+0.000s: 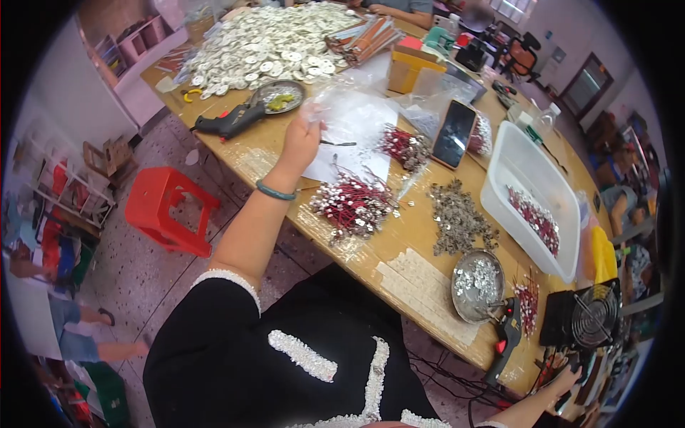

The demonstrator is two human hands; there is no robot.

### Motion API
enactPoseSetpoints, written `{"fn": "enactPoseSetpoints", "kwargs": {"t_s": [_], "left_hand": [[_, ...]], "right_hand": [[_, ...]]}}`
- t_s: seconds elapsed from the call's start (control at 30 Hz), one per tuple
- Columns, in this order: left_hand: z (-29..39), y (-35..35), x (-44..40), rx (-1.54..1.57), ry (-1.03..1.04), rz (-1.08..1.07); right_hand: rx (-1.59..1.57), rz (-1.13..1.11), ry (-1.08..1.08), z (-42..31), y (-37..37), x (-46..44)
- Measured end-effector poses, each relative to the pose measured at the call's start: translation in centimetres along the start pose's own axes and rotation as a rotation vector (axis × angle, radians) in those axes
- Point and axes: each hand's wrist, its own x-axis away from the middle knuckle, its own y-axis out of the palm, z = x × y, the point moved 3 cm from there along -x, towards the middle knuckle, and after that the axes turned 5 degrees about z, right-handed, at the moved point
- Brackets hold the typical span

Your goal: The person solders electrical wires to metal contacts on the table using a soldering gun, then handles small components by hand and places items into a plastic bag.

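Observation:
My left hand (302,137), with a green bangle at the wrist, is raised over the table with its fingers closed on a clear plastic bag (349,98). A thin dark tool (339,143) lies beside the palm; whether the hand holds it I cannot tell. White paper (367,128) lies under the bag. Nearby are two piles of red stems with white tips, a nearer pile (353,205) and a farther pile (405,148). My right hand (567,379) is low at the far right, near cables and a black fan (589,314). Its fingers are too small and blurred to read.
White discs (271,43) are heaped at the back. A glue gun (232,123) lies left, another glue gun (506,339) right beside a metal dish (457,303). A phone (454,135), white bin (499,185) and small metal pieces (460,217) are on the table. A red stool (168,210) stands left.

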Motion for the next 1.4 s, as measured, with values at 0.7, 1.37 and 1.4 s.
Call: {"fn": "enactPoseSetpoints", "kwargs": {"t_s": [0.7,1.37,1.4], "left_hand": [[-0.6,-0.9,-0.5,-0.462,0.042,-0.029],[7.0,0.3,-11.9,0.267,-0.194,-0.028],[7.1,1.1,-12.9,0.260,-0.172,-0.068]], "right_hand": [[-0.318,0.232,-0.022,0.3,-0.2,3.3],[-0.469,0.288,-0.080,1.8,1.2,3.0],[-0.477,0.285,-0.074,1.7,1.1,3.1]]}}
